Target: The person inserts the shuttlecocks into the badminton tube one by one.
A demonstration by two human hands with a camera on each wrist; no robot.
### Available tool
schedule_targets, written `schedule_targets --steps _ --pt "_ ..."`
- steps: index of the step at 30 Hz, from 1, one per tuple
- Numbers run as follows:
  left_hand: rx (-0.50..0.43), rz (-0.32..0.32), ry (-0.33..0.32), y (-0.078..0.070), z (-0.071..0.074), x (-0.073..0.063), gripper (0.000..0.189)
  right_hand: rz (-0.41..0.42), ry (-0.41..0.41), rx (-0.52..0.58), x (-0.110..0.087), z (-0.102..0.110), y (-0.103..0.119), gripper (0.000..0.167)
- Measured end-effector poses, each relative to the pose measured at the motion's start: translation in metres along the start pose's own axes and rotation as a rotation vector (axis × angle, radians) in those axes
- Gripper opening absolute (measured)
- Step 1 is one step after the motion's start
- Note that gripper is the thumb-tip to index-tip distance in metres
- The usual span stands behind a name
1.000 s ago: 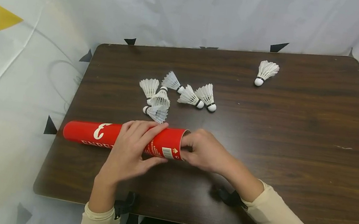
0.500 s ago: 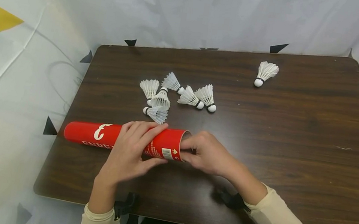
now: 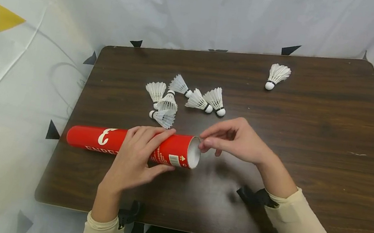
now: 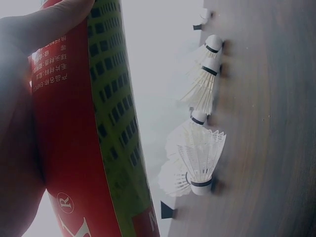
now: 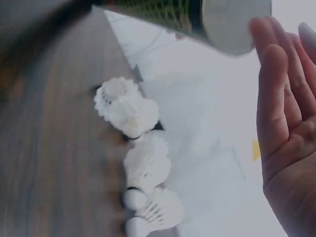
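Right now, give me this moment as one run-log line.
left hand: grips red tube | right hand: empty, near tube's open end | six shuttlecocks: on table, beyond tube | lone shuttlecock: far right

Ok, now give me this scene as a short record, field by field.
Bare left hand: grips a red printed cylindrical tube
Bare right hand: beside the tube's open end, holding nothing visible
Tube opening: white inside, facing the right hand
Clustered: six white shuttlecocks with black bands, beyond the tube
Apart: one white shuttlecock, farther back and right
Surface: dark brown wood-grain table
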State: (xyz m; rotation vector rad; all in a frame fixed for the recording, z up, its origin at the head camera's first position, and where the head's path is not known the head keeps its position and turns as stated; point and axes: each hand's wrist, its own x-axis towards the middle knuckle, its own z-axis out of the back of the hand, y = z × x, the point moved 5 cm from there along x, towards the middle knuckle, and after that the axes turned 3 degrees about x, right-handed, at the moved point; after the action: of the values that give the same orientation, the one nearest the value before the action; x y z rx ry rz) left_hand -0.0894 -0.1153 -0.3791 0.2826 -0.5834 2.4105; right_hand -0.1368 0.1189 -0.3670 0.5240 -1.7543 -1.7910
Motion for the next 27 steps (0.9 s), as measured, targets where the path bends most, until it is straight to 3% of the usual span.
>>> schedule_targets --steps 4,8,12,16,21,27 --pt "0.001 0.001 -0.002 0.000 0.001 0.000 0.089 -0.093 -0.133 0.030 0.012 0.007 -0.028 0.017" --pt "0.001 0.002 -0.005 0.000 0.001 -0.001 0.089 -0.112 -0.188 -0.167 0.029 -0.004 -0.057 0.022" --pt "0.002 0.000 -0.012 -0.001 0.002 -0.001 0.089 -0.021 -0.100 -0.438 0.044 -0.027 -0.074 0.037" --pt "-0.001 -0.013 -0.019 -0.002 0.003 0.000 0.089 0.039 0.009 -0.552 0.055 -0.047 -0.087 0.057" --pt "0.002 -0.021 -0.022 -0.003 0.003 0.001 0.090 0.018 0.092 -0.672 0.065 -0.062 -0.101 0.074" --pt "0.003 -0.020 -0.024 -0.002 0.003 0.000 0.088 -0.017 0.145 -0.725 0.069 -0.070 -0.113 0.072"
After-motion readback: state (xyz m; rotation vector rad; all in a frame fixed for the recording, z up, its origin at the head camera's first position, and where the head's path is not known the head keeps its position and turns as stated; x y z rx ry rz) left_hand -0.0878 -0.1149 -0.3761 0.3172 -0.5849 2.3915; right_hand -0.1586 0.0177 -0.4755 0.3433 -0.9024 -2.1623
